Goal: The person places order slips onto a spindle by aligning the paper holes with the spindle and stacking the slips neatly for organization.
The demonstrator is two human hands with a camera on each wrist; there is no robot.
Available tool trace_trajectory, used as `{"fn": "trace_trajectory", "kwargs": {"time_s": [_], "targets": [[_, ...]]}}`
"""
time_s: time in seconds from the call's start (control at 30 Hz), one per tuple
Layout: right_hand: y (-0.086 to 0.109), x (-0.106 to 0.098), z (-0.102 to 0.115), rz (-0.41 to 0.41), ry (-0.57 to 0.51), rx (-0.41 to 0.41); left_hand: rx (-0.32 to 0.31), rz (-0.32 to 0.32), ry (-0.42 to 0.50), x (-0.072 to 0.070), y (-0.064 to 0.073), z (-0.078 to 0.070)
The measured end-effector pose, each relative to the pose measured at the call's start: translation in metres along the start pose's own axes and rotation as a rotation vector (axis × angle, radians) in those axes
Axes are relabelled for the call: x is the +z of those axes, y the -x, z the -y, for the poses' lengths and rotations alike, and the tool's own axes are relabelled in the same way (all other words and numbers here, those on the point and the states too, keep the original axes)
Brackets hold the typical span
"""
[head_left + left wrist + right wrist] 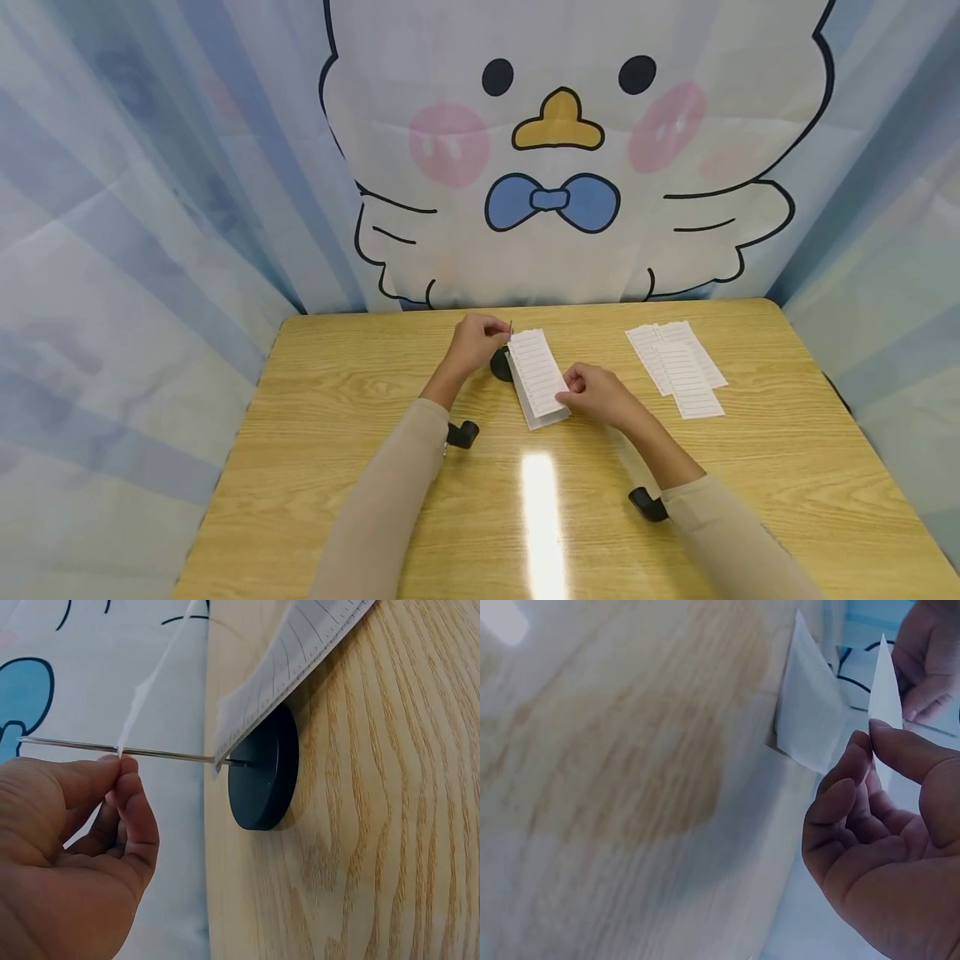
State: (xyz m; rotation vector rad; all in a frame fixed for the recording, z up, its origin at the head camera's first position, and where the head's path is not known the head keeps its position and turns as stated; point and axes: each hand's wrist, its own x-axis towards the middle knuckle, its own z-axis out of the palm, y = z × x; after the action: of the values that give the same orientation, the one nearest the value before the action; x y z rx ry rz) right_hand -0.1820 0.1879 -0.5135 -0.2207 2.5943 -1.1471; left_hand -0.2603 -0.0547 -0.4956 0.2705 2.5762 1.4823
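A bill spike with a round black base and a thin metal rod stands on the table. Printed lined slips are on the rod, low down by the base. Above them, a white lined slip crosses the rod partway up, with the pointed tip sticking out past it. My left hand pinches this upper slip's far edge right at the rod. With thumb and fingers, my right hand pinches its near right corner, holding it raised over the lower slips.
On the right of the wooden table lie several loose overlapping lined slips. Behind the table's far edge hangs a curtain with a cartoon bird. Black wrist devices show beside both sleeves.
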Motion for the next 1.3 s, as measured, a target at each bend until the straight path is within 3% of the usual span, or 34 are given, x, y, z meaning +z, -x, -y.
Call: {"fn": "trace_trajectory", "kwargs": {"time_s": [0.5,1.3], "targets": [[0.0,0.016,-0.002,0.015,0.074,0.03,-0.024,0.002,-0.035,0.011,0.001,0.024],[-0.001,0.015,-0.001,0.051,0.146,0.045,-0.042,-0.021,-0.113,0.021,0.003,0.025]]}}
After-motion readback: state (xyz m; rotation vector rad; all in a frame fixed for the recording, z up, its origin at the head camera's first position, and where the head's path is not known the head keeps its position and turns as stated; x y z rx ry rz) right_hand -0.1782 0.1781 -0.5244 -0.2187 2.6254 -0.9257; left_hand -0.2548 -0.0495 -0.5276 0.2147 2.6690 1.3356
